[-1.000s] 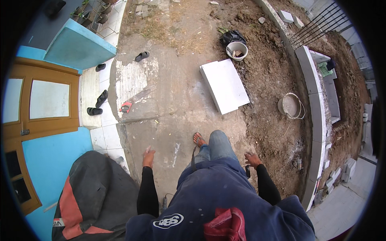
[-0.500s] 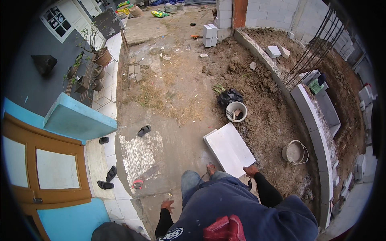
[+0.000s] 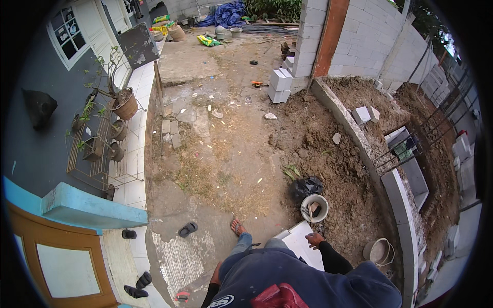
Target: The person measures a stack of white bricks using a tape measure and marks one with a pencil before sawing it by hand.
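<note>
- Two bare hands are what I follow from the head view, and the right hand (image 3: 314,240) is clearly the nearer one to the white block (image 3: 299,237).
- I place that block on the ground at the near right, just beside the bent right knee (image 3: 278,243); from the right hand it lies below and mostly to the left.
- Its long axis, as far as I can judge, runs from far left to near right, with the near end hidden behind the dark blue shirt (image 3: 303,282).
- I read the right hand as empty, its fingers loosely bent and apart; it overlaps the block in my view, and I cannot tell whether it touches.
- The left hand (image 3: 216,273) hangs by the left thigh, well apart from the block; its fingers are partly hidden, so I cannot tell how they stand.
- The block looks pale, matte, flat-topped and straight-edged, with a step along its far left side that suggests more than one piece.
- Just beyond its far end I see a pale bucket (image 3: 324,213) with things inside, beside a black plastic bag (image 3: 306,188).
</note>
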Motion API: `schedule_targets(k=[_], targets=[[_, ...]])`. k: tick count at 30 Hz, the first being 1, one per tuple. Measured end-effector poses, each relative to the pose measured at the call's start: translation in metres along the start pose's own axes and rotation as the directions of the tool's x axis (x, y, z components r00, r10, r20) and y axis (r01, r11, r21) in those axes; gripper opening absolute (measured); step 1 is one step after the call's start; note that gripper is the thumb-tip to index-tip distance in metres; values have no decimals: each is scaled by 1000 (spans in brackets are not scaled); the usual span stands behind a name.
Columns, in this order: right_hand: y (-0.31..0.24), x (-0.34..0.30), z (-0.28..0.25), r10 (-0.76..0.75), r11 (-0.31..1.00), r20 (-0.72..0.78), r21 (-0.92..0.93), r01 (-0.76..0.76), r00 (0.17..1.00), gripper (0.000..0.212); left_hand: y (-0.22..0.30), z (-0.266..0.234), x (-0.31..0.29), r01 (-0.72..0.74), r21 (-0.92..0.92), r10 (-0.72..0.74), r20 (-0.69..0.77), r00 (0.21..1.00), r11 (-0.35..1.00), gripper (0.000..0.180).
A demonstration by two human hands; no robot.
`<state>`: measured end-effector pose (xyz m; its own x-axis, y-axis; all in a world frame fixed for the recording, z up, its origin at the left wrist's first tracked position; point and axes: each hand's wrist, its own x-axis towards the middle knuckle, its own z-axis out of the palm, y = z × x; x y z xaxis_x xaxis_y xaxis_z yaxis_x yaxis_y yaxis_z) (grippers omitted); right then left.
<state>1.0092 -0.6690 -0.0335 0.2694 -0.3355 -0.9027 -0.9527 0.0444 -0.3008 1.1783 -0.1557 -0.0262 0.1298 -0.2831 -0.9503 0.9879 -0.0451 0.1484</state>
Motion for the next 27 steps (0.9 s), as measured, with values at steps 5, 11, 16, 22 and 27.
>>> schedule_targets(k=[5,11,16,22,27], targets=[[-27,3,-2,216,953,2,217,-212,976,49,220,23,0,-321,-376,307,-98,947,870,44],[-131,45,42,128,992,108,-12,-128,986,57,490,58,53,-666,-266,651,-155,743,697,44],[-221,183,5,-366,430,240,-813,392,899,46,603,195,114,-568,9,563,-142,814,823,56],[-472,237,-130,-91,990,-223,86,113,970,49,684,231,173,-452,125,468,-184,864,883,55],[-645,253,-260,-243,970,-311,-80,230,919,48,752,280,207,-461,244,514,-241,823,853,61]])
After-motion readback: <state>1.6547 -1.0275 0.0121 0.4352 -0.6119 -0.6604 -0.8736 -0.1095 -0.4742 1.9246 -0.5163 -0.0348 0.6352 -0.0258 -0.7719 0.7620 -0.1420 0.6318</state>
